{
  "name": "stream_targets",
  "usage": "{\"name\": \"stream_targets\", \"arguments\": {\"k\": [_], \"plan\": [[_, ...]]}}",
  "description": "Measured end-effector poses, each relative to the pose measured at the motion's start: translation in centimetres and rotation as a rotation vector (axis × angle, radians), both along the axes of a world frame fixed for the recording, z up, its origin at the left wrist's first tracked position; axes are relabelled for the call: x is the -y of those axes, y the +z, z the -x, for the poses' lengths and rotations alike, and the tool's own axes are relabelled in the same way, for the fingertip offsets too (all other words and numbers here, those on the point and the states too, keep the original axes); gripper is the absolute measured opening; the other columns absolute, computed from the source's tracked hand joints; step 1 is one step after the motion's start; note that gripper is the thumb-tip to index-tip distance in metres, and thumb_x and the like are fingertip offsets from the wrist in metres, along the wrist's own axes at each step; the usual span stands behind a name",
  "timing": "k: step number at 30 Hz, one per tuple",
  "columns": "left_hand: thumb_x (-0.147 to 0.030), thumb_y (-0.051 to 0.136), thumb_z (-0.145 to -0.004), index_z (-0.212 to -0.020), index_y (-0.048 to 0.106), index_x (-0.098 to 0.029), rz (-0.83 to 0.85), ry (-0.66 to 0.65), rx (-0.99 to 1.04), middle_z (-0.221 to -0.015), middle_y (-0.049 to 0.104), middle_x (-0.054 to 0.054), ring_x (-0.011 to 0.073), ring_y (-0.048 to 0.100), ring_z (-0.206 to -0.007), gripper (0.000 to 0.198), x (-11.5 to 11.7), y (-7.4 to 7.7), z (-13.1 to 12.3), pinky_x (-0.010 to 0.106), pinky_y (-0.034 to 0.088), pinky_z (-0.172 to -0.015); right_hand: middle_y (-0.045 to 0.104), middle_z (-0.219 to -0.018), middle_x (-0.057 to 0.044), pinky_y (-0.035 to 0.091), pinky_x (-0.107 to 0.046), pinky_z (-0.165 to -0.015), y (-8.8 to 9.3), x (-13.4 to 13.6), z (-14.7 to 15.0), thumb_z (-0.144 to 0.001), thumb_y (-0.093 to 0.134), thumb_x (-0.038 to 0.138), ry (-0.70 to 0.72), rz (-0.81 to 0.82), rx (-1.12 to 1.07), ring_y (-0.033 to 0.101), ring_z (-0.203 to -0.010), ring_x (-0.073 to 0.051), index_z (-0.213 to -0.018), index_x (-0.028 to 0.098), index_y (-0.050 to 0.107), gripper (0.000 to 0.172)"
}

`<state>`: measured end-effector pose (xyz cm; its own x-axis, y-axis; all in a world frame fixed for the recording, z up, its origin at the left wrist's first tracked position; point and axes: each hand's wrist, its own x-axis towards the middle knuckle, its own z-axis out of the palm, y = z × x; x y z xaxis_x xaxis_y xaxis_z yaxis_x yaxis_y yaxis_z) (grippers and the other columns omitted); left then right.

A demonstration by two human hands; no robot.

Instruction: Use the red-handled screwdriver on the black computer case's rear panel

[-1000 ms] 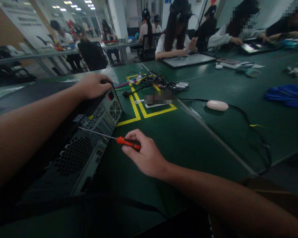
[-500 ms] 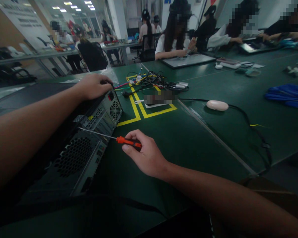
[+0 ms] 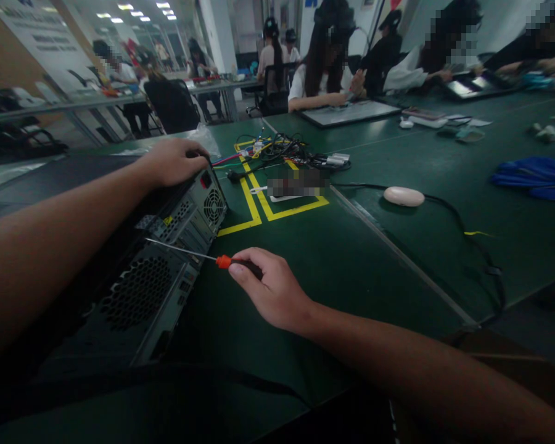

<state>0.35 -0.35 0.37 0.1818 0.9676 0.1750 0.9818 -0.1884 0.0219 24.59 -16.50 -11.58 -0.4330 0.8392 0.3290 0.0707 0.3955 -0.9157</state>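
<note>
A desktop computer case (image 3: 152, 290) lies on its side on the green table (image 3: 351, 265), its rear panel with fan grilles facing me. My left hand (image 3: 173, 161) rests on the case's far top corner, fingers curled over the edge. My right hand (image 3: 271, 287) is closed on a screwdriver (image 3: 198, 254) with an orange handle. Its thin metal shaft points left, and the tip touches the rear panel near the middle.
Yellow tape lines (image 3: 259, 206), a tangle of cables (image 3: 287, 151) and a white power strip lie beyond the case. A pale oval mouse (image 3: 403, 196) with a black cord sits to the right; blue cloth (image 3: 536, 177) at far right. Other people work at the far tables.
My right hand's fingers have closed further over the orange handle, hiding most of it. The screwdriver tip stays on the rear panel; the left hand has not moved.
</note>
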Motion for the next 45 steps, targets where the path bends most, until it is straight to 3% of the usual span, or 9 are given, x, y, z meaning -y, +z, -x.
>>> {"name": "stream_targets", "arguments": {"k": [5,10,36,45], "plan": [[-0.046,0.041,-0.09,-0.133,0.073,-0.011,0.002,0.022,0.03,-0.132,0.073,0.016,0.0336,0.065,-0.122,0.064,0.16,0.06,-0.19,0.045,0.048,-0.109,0.064,-0.089,0.001,0.046,-0.029,-0.07,0.19,0.46,-0.15,-0.1,0.065,0.034,0.096,0.068,-0.027,0.06,-0.074,-0.015,-0.116,0.02,0.06,0.022],[-0.048,0.042,-0.089,-0.132,0.074,-0.011,0.012,0.028,0.025,-0.133,0.073,0.018,0.0363,0.065,-0.123,0.065,0.05,0.16,-0.16,0.049,0.048,-0.109,0.064,-0.09,0.002,0.049,-0.032,-0.074,0.38,0.45,-0.31,-0.092,0.068,0.023,0.091,0.044,-0.019,0.063,-0.079,-0.017,-0.108,0.023,0.055,0.021],[-0.048,0.043,-0.088,-0.132,0.074,-0.013,0.005,0.031,0.024,-0.132,0.074,0.014,0.0324,0.066,-0.122,0.064,0.06,0.13,-0.15,0.043,0.049,-0.109,0.065,-0.092,0.001,0.047,-0.029,-0.071,0.34,0.41,-0.27,-0.096,0.067,0.029,0.073,0.068,-0.02,0.06,-0.077,-0.016,-0.108,0.022,0.059,0.016],[-0.049,0.042,-0.088,-0.133,0.073,-0.009,0.022,0.021,0.016,-0.134,0.072,0.02,0.0378,0.065,-0.123,0.068,0.03,0.23,-0.21,0.049,0.048,-0.109,0.069,-0.096,-0.001,0.048,-0.031,-0.077,0.57,0.34,-0.49,-0.097,0.068,0.034,0.024,0.019,0.002,0.062,-0.081,-0.017,-0.104,0.021,0.064,0.016]]}}
